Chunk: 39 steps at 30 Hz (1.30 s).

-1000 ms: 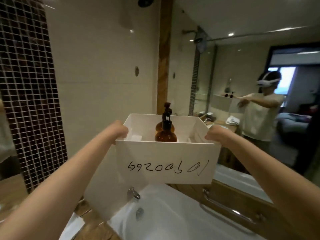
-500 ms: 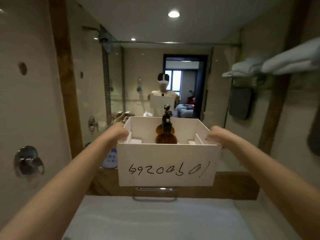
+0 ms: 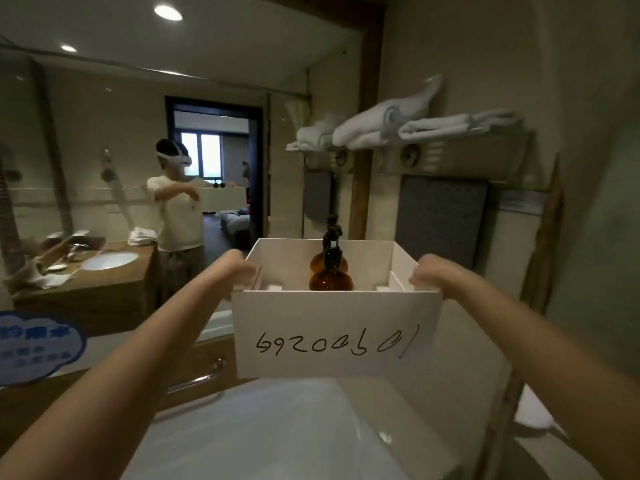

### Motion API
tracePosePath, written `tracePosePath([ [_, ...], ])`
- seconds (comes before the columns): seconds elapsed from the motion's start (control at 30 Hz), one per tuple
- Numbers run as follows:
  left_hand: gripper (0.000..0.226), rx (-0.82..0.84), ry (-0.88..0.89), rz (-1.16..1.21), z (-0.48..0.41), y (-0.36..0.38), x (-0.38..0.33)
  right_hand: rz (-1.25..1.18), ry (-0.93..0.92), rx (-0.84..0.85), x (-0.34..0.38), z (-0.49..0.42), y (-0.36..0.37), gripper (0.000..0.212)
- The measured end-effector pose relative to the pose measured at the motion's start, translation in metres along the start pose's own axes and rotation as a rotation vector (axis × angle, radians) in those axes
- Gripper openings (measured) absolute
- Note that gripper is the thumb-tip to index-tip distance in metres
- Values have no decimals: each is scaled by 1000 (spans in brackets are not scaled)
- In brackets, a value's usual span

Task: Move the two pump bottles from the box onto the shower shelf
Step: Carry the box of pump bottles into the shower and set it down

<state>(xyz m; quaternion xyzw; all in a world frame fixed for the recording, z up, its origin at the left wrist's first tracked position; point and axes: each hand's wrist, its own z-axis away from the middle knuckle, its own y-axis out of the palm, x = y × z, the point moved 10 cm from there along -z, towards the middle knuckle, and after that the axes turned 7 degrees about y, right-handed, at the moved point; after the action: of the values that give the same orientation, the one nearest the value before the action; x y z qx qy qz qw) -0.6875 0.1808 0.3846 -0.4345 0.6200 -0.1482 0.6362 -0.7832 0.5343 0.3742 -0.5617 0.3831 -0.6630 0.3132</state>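
Note:
I hold a white open box out in front of me, with handwritten digits on its near face. My left hand grips its left wall and my right hand grips its right wall. Two amber pump bottles stand upright inside, one behind the other: the near bottle and the far bottle, both with black pumps. A wall shelf carrying folded white towels hangs above and behind the box.
A white bathtub lies below the box, with a metal grab bar on its wooden surround. A large mirror at left reflects a person, a washbasin counter and a doorway. A blue sticker sits at lower left.
My view has swung to the right: the tiled wall and taps have left the frame, and the towel shelf is now behind the box. Both hands have kept their grip on the box.

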Motion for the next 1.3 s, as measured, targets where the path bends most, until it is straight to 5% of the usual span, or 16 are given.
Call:
tracePosePath([
  [0.4, 32, 313, 343, 111, 29, 191, -200, -15, 384, -168, -247, 57, -125, 35],
  [0.6, 12, 453, 568, 135, 69, 264, -299, -38, 611, -317, -340, 121, -177, 34],
  [0.93, 21, 705, 811, 119, 159, 345, -399, -123, 881, -484, -430, 226, -223, 33],
  [1.3, 36, 759, 768, 178, 191, 409, -453, -210, 910, -490, -491, 244, -245, 32],
])
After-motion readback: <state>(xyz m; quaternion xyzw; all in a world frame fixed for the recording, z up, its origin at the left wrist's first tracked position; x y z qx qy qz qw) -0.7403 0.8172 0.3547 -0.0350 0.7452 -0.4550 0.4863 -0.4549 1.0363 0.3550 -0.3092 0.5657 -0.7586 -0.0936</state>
